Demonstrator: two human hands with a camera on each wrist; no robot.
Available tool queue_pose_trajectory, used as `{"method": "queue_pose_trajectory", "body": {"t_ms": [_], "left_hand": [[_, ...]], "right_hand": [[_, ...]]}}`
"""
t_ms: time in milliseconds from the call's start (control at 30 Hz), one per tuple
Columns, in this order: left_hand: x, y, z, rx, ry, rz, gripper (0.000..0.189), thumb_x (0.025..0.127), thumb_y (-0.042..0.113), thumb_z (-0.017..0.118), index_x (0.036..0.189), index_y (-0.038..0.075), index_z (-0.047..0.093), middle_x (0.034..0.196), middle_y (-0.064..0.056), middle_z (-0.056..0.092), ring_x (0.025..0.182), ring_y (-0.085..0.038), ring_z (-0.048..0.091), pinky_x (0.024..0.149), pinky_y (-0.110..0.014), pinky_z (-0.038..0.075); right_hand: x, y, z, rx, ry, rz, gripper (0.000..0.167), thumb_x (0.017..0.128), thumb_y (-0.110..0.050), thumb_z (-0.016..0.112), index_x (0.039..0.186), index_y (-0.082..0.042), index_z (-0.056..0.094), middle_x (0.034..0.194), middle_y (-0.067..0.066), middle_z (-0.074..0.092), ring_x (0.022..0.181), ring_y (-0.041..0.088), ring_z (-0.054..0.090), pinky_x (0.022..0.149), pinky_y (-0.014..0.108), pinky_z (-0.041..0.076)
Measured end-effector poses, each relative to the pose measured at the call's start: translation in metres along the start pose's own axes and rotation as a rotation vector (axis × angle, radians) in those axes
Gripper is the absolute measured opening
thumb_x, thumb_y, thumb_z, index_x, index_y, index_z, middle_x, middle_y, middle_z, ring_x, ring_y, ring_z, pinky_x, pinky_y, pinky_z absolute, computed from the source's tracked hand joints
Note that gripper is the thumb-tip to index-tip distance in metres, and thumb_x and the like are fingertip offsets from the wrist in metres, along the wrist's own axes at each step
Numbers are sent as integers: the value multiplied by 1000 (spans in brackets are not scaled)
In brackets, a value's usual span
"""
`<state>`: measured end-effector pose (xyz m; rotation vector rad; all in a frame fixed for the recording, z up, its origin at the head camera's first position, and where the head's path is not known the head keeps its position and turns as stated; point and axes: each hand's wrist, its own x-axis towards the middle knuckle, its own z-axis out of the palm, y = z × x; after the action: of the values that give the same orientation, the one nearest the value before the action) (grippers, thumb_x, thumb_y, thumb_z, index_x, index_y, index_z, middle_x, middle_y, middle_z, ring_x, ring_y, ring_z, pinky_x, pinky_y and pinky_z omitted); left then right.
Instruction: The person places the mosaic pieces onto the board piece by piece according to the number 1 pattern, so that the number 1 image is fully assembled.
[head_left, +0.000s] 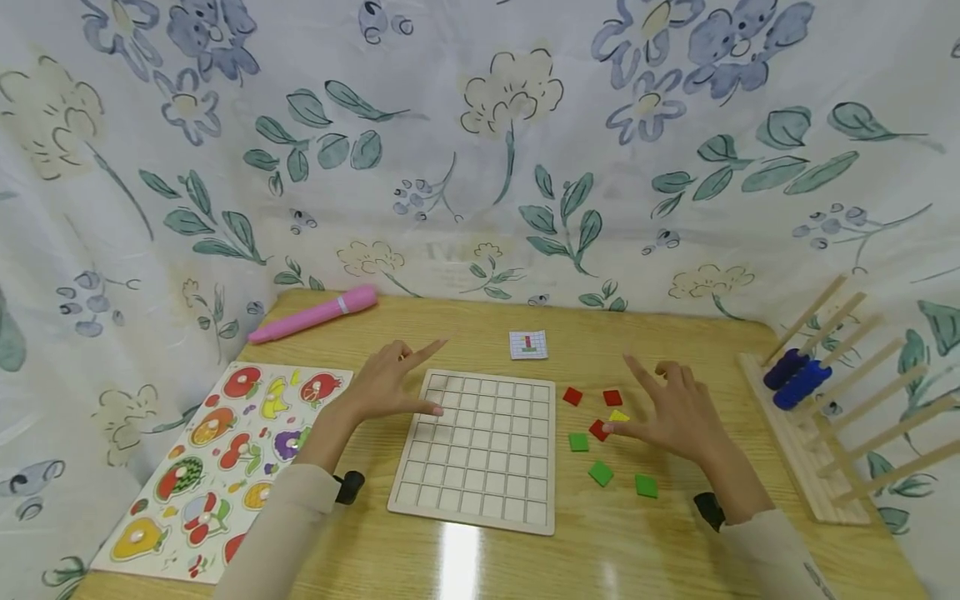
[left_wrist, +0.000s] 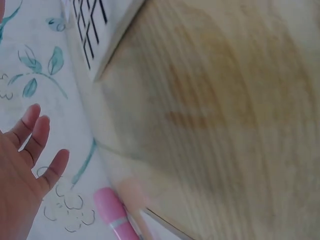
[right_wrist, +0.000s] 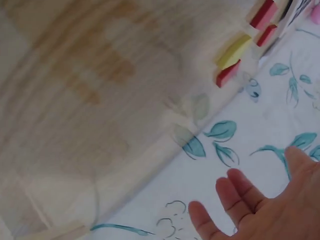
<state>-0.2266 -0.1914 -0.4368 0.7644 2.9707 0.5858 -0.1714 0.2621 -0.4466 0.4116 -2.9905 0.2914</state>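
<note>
My left hand (head_left: 386, 385) hovers at the left edge of a pale grid board (head_left: 480, 450), index finger and thumb spread apart, nothing held. The thumb tip overlaps the board's left rim in the head view. On the other side, my right hand (head_left: 675, 414) is held over the small square tiles with thumb and index finger stretched wide. Its thumb tip is right by a red tile (head_left: 597, 430) and a yellow tile (head_left: 618, 416). Two more red tiles (head_left: 572, 396) and three green tiles (head_left: 578, 442) lie scattered right of the board. Both wrist views show loosely extended, unloaded fingers.
A small printed card (head_left: 528, 344) with a coloured pattern lies behind the board. At left are a fruit puzzle board (head_left: 217, 467) and a pink pen-shaped object (head_left: 315, 317). A wooden peg rack (head_left: 806, 442) with blue beads stands at right. Floral curtain (head_left: 450, 167) closes off the back.
</note>
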Motion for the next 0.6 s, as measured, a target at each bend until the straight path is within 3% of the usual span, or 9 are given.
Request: {"method": "queue_pose_trajectory", "body": {"t_ms": [100, 200, 400, 600], "left_hand": [[-5, -5, 3, -6, -19, -11, 107, 64, 71, 78, 155, 38, 32, 104, -12, 51, 82, -20, 39, 71, -34, 31], [-10, -10, 6, -7, -48, -12, 108, 63, 71, 79, 155, 37, 33, 102, -11, 50, 80, -19, 38, 70, -33, 31], [-20, -21, 11, -39, -109, -33, 110, 61, 69, 81, 155, 38, 32, 102, -7, 50, 81, -16, 38, 71, -33, 31], [-26, -29, 16, -102, -128, -40, 109, 61, 63, 85, 154, 34, 36, 99, -6, 45, 81, -16, 36, 69, -31, 34]], "right_hand": [[-5, 2, 3, 38, -8, -25, 107, 72, -72, 72, 157, -21, 32, 112, 21, 45, 96, 34, 42, 74, 47, 38], [-9, 5, 6, 78, -31, -39, 103, 72, -69, 74, 155, -21, 36, 104, 15, 42, 90, 28, 38, 71, 38, 32], [-13, 12, 8, 117, -63, -38, 95, 74, -66, 75, 152, -23, 42, 104, 13, 42, 92, 27, 38, 71, 36, 32], [-11, 17, 10, 110, -63, -79, 88, 75, -63, 76, 147, -21, 50, 101, 11, 43, 87, 24, 38, 69, 35, 31]]}}
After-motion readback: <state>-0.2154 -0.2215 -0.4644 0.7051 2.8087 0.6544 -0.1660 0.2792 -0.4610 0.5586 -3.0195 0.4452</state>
